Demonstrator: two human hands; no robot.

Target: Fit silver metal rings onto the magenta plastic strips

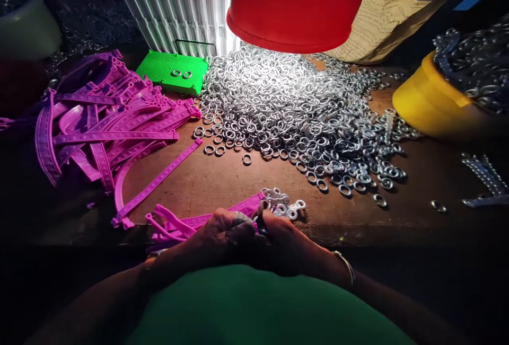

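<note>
gripping purple strip (pixel 246 208), both hands (pixel 254 236) together

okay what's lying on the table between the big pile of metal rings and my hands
In the head view, mostly bare wooden table, then a small cluster of rings just beyond the right hand, beside the purple strip the left hand holds.

A purple plastic strip (pixel 222 217) is lying at the near edge of the table, its near end pinched between the left hand (pixel 217 233) and the right hand (pixel 280 241), its far end pointing up and to the right. It is narrow and flat, with small studs along it. A short row of silver metal rings (pixel 283 203) is sitting on that far end, the rings overlapping one another and shining under the lamp light. More strip ends of the same purple are fanning out leftward just beside the left hand.
</note>
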